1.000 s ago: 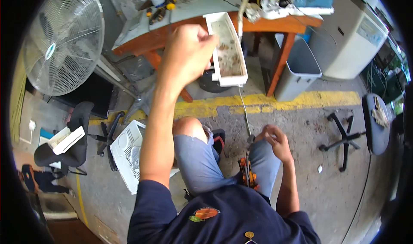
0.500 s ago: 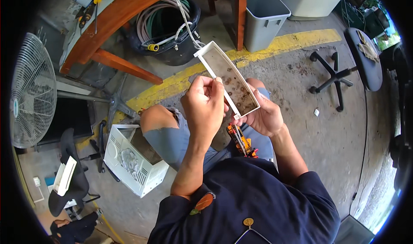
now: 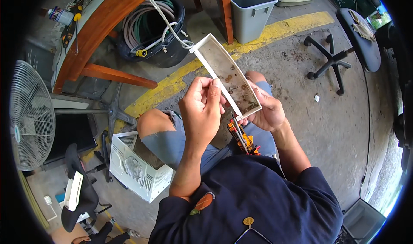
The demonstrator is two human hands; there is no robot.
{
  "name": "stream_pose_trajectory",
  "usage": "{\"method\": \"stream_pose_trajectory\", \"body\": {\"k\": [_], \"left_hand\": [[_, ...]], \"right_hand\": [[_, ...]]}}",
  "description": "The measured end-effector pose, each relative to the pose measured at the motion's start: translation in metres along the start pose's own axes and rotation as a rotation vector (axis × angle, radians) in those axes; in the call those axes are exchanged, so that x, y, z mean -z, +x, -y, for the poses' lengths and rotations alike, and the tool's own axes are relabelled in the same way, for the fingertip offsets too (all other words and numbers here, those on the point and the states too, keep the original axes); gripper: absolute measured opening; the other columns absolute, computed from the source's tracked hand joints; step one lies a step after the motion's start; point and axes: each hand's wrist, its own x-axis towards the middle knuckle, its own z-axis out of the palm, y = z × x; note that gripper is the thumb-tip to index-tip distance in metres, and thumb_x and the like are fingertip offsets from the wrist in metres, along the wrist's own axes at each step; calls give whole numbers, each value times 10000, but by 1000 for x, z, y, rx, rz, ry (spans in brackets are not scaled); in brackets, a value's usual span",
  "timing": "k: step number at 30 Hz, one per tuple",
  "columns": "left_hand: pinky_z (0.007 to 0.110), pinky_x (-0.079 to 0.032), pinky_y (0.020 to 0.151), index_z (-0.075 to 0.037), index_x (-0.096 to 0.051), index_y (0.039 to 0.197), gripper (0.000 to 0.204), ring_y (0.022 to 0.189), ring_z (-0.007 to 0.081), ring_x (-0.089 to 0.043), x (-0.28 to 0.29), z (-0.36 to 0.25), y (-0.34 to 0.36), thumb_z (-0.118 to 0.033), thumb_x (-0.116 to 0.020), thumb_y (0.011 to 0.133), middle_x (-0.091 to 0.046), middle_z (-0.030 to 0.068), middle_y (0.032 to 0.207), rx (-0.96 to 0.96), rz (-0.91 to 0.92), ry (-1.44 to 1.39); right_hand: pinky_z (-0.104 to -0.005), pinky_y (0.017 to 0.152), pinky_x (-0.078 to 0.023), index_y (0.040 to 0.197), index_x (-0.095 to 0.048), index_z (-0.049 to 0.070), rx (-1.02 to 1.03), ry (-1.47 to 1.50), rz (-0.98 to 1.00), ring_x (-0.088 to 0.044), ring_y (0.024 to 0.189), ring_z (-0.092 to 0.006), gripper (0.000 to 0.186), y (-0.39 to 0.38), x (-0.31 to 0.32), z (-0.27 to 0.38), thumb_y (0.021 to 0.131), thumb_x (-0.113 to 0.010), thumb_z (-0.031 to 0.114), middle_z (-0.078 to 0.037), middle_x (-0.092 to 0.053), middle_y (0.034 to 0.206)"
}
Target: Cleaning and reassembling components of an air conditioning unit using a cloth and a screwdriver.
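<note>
A long, shallow white tray [image 3: 215,59] with a dirty beige inside is held tilted over my lap. Several small brown round bits [image 3: 234,89] lie in it, too small to name. My left hand [image 3: 205,104] is closed in a pinch at the tray's left rim, thumb and forefinger on the edge. Around the tray's lower right end my right hand [image 3: 269,110] is wrapped, thumb along its side and fingers partly hidden beneath. Just below that end, an orange-and-black tool piece [image 3: 241,136] with a metal shaft rests between my thighs.
A white vented casing [image 3: 140,166] stands on the floor by my left knee. A white rope [image 3: 165,22] runs down beside the tray's far end. Beyond are a black tub [image 3: 170,57] with hoses, a grey bin [image 3: 251,18], a fan [image 3: 32,115] and a wheeled chair [image 3: 331,63].
The surroundings have shifted in the view, the far bins leftward and the casing to the right. Both hands keep their grip on the tray, which has barely moved.
</note>
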Motion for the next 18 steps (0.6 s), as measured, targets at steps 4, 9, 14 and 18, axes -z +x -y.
{"method": "stream_pose_trajectory", "body": {"k": [4,9,14,18], "left_hand": [[254,-453,531,-14,-628,1028,86,586,111,-550,-2,2,1,-72,-687,1004,-654,54,773,-77,-38,71],[252,-425,555,-26,-644,1087,134,659,117,-522,-7,0,-2,-21,-686,960,-620,54,877,-304,-130,312],[227,-403,593,-32,-670,1138,220,732,106,-474,-9,-17,-16,37,-676,929,-561,41,959,-327,-41,586],[236,-387,592,-39,-686,1135,253,711,110,-429,-10,-16,-19,54,-676,900,-529,22,948,-310,-22,515]], "right_hand": [[-419,796,-628,1650,-262,-12,6,5,7,-738,944,-341,668,1,4,0,1105,-538,259,-282,-629,1324],[-428,818,-627,1658,-254,-1,6,-30,6,-735,968,-353,659,4,9,-1,1115,-528,253,-276,-627,1332],[-433,838,-627,1667,-244,15,29,-56,-77,-731,1003,-364,649,5,4,-4,1126,-514,253,-271,-618,1356],[-440,851,-627,1673,-235,26,47,-49,-84,-728,1041,-375,644,4,6,-5,1134,-501,258,-268,-608,1380]]}}
